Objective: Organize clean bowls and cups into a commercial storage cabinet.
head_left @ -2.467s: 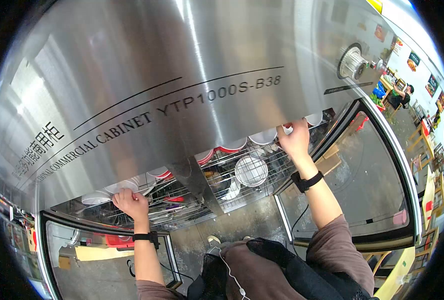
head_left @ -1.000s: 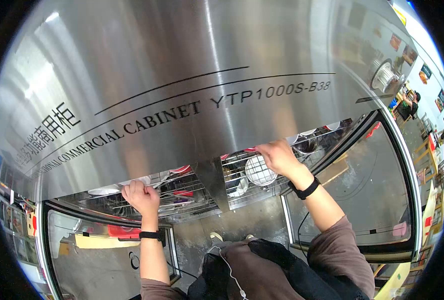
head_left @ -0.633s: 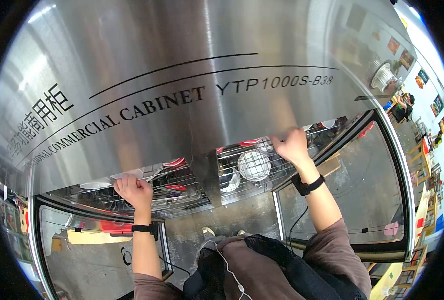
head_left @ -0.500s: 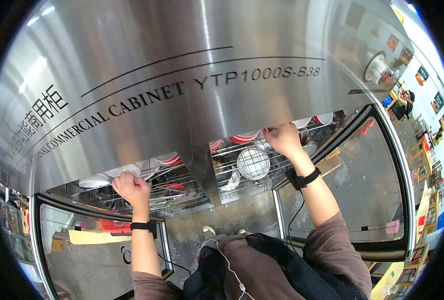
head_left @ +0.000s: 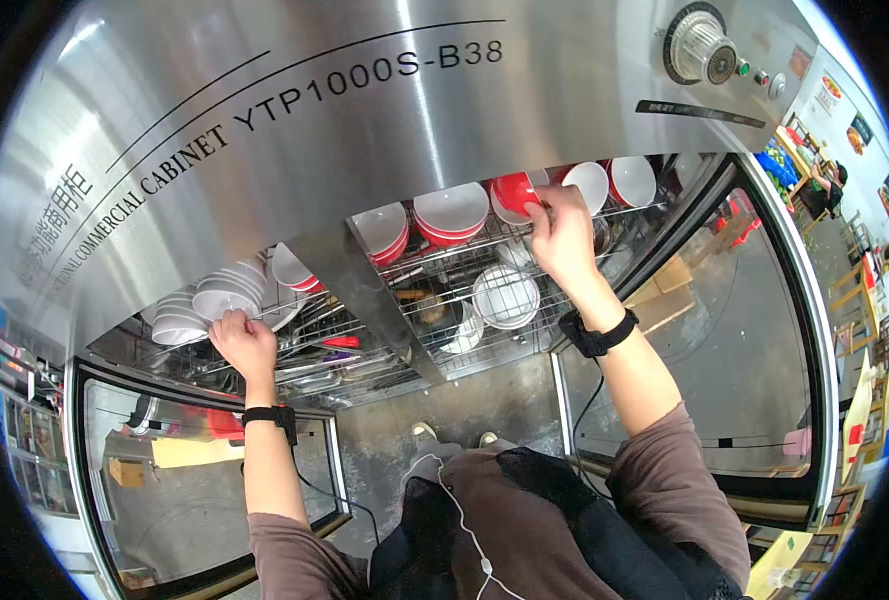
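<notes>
My right hand (head_left: 565, 235) pinches a small red bowl (head_left: 514, 190), held tilted above the upper wire shelf on the right side of the cabinet (head_left: 355, 110). Red-and-white bowls (head_left: 452, 212) line that shelf beside it, and a white bowl (head_left: 588, 186) stands just to its right. On the left, my left hand (head_left: 245, 345) is closed over the front edge of the wire rack (head_left: 310, 325), its fingertips partly hidden. Stacked white bowls (head_left: 230, 290) sit right behind those fingers.
Glass doors (head_left: 705, 340) stand open on both sides, and a metal post (head_left: 360, 300) divides the shelves. Round white dishes (head_left: 507, 297) lie on a lower rack. A control dial (head_left: 702, 45) is at upper right. A seated person (head_left: 833, 190) is far off right.
The view has shifted, showing more of the bowls and the dial. My right hand has taken hold of the red bowl. My left hand stays at the rack's front edge.
</notes>
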The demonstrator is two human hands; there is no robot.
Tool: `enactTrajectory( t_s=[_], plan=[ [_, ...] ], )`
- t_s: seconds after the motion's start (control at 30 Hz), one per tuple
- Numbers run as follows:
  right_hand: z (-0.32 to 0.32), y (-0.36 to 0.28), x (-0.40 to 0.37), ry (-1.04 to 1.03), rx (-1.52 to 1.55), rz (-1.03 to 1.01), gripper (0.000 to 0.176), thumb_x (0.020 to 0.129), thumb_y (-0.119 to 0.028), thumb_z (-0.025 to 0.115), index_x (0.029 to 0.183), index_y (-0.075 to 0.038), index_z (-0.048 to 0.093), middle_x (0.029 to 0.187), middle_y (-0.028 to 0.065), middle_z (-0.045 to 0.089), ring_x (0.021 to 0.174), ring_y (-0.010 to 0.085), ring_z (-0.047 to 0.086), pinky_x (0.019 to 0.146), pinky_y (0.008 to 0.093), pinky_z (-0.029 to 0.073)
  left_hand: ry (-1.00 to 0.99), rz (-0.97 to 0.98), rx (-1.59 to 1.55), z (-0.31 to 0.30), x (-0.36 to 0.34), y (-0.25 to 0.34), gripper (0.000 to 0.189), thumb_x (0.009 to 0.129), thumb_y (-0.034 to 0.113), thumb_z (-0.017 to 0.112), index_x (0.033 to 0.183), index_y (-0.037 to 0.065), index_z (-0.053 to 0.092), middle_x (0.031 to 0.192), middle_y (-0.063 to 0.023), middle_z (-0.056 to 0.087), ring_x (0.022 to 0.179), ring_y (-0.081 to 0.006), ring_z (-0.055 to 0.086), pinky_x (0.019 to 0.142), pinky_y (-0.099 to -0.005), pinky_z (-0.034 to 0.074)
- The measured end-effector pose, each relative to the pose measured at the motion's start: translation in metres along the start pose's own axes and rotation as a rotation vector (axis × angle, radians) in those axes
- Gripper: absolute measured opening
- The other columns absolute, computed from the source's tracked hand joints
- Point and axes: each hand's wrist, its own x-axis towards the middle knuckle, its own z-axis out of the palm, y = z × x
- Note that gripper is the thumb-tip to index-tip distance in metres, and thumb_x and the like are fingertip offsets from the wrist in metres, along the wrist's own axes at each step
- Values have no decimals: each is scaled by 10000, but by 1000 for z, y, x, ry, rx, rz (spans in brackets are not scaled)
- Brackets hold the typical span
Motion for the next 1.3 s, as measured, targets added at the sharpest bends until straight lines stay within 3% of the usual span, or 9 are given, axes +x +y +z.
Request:
enactTrajectory(
  t_s=[0.3, 0.47, 0.7, 0.8, 0.93, 1.03, 1.07, 1.17, 1.3],
  plan=[
    [10, -27, 7, -155, -40, -377, 151, 856, -78, 722, 1002, -57, 753, 1007, 79, 731, 1020, 306, 627, 883, 440, 467, -52, -45, -31, 2, -1, -4, 139, 690, 34, 615, 690, 52, 477, 779, -134, 533, 795, -389, 498, 828, -488, 414],
    [32, -34, 5, -265, -109, -433, 271, 774, -37, 678, 1031, -47, 763, 1021, 60, 731, 1069, 277, 612, 910, 426, 469, -27, -23, -56, -3, 0, 0, 129, 707, 37, 607, 705, 52, 479, 785, -139, 528, 798, -388, 490, 850, -484, 411],
    [39, -33, 9, -315, -125, -412, 253, 791, -25, 669, 1027, -34, 759, 1006, 70, 728, 1064, 293, 623, 925, 437, 478, 0, -12, -79, 0, -1, -3, 111, 721, 44, 592, 721, 54, 481, 798, -140, 522, 804, -387, 498, 874, -491, 419],
    [27, -40, 10, -329, -47, -272, 213, 844, -41, 727, 1053, -43, 766, 1069, 129, 755, 1065, 381, 672, 936, 477, 504, 16, -2, -95, 0, -1, -4, 109, 718, 35, 588, 725, 50, 480, 801, -143, 520, 802, -386, 495, 870, -494, 417],
    [18, -3, 18, -96, -274, -233, 327, 831, -124, 780, 1148, -59, 729, 1136, 193, 719, 1054, 445, 668, 917, 541, 528, 5, -1, -106, -1, 0, -4, 118, 712, 27, 595, 728, 46, 480, 803, -149, 520, 806, -388, 491, 863, -490, 410],
    [15, 24, 28, -178, -501, -150, 358, 829, -118, 774, 1179, -68, 720, 1160, 190, 716, 1069, 444, 668, 932, 537, 537, 2, -17, -128, -6, 2, 0, 121, 716, 31, 598, 725, 49, 479, 802, -147, 520, 808, -388, 491, 860, -488, 407],
    [16, 29, 31, -135, -512, -196, 275, 848, -162, 762, 1090, -32, 745, 1125, 209, 718, 1053, 429, 681, 935, 524, 549, 1, -17, -133, -5, 3, 1, 122, 717, 32, 600, 725, 49, 479, 802, -147, 520, 810, -388, 491, 858, -489, 407],
    [16, 38, 38, -159, -568, -120, 264, 866, -166, 750, 1091, -29, 745, 1075, 205, 730, 996, 417, 701, 906, 527, 558, 1, -17, -135, -4, 2, -2, 122, 719, 35, 603, 724, 50, 481, 804, -145, 522, 815, -389, 492, 854, -490, 405],
    [8, 42, 45, -91, -547, -307, 258, 887, -137, 725, 1122, -33, 728, 1052, 198, 732, 959, 417, 708, 860, 531, 567, -13, -20, -123, -8, 1, 0, 112, 718, 42, 607, 732, 48, 496, 812, -150, 529, 828, -395, 500, 869, -506, 413]
  ],
)
